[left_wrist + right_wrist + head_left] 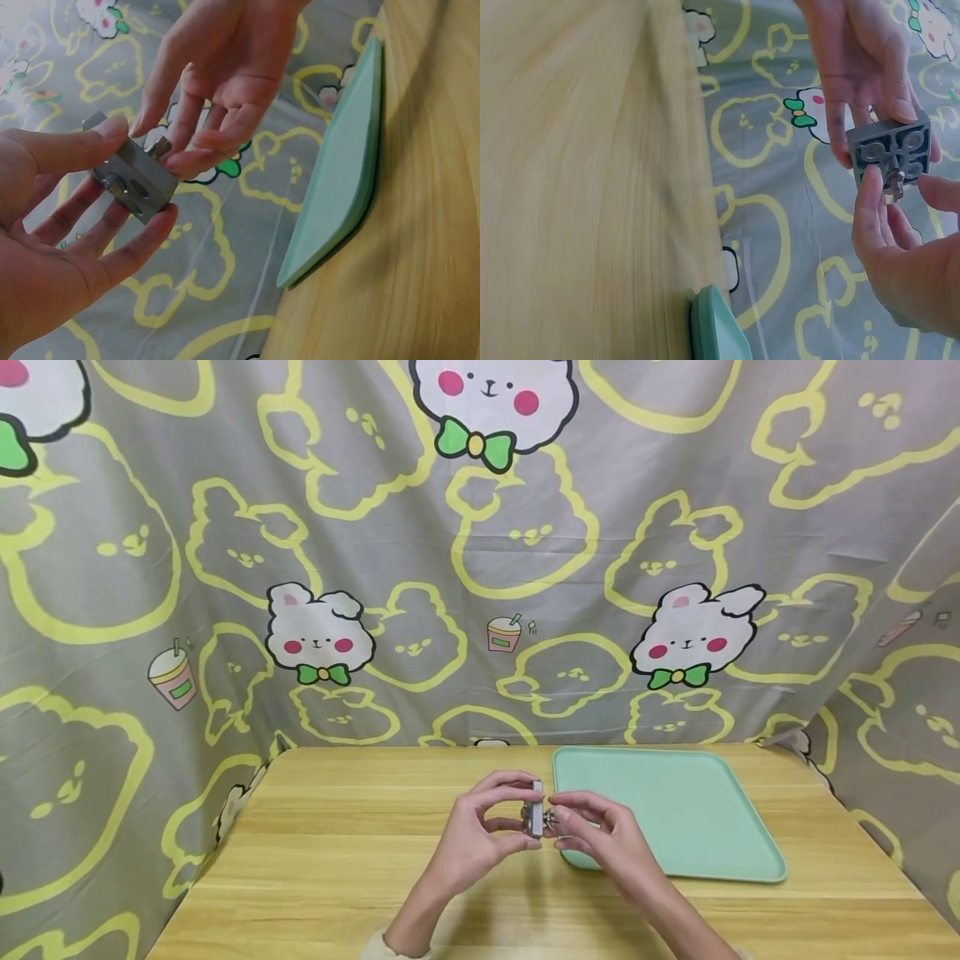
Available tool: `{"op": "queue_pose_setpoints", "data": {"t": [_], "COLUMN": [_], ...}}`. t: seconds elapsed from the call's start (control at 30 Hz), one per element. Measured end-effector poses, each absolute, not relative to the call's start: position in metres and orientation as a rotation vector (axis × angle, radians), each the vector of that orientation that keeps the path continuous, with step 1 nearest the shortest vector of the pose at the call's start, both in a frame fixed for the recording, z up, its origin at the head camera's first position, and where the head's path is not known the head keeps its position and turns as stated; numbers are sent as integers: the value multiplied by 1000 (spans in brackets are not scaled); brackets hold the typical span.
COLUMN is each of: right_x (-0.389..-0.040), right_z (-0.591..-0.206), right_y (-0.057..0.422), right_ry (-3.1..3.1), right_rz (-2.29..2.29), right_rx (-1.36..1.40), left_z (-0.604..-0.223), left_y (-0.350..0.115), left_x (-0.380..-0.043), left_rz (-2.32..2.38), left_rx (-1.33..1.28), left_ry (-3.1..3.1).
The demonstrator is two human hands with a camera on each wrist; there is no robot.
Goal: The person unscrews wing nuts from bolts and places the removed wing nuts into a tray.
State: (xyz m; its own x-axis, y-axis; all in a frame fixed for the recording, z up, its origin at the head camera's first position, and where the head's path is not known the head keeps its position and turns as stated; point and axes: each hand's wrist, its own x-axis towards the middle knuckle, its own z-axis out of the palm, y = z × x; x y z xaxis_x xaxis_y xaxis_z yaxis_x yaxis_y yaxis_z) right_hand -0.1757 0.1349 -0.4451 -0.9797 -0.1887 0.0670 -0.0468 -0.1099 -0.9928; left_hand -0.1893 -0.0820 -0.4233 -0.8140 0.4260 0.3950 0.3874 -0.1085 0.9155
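My left hand (483, 827) holds a small grey square block (142, 180) by its edges, between thumb and fingers. In the left wrist view this block shows round holes and a small round metal piece (115, 184) on one face. Its other face, in the right wrist view, has round recesses and a silver metal bolt (897, 184) standing out of the middle. My right hand (596, 831) has its thumb and fingers curled round that bolt, close against the block. How firmly the fingertips press on the bolt is hard to tell.
A pale green tray (675, 814) lies on the right part of the wooden table (337, 827), just beyond my right hand. Grey cloth (465, 568) with yellow outlines and white cartoon animals hangs behind the table and at both sides.
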Motion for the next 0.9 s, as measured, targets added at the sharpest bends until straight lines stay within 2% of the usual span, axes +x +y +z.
{"op": "queue_pose_setpoints", "data": {"t": [0.23,0.53,0.7,0.9], "right_x": [-176,-175,-174,-172], "right_z": [-445,-447,-448,-451], "right_y": [137,139,137,130], "right_ry": [1872,1967,2161,2420], "right_rz": [-2214,-2195,-2190,-2198], "right_rx": [-239,-254,-389,-673], "left_z": [-424,-427,-427,-427], "left_y": [-79,-76,-77,-80], "left_x": [-187,-187,-189,-192], "left_rz": [2050,2053,2095,2158], "left_rx": [957,958,927,918], "left_ry": [2147,2129,2071,2001]}}
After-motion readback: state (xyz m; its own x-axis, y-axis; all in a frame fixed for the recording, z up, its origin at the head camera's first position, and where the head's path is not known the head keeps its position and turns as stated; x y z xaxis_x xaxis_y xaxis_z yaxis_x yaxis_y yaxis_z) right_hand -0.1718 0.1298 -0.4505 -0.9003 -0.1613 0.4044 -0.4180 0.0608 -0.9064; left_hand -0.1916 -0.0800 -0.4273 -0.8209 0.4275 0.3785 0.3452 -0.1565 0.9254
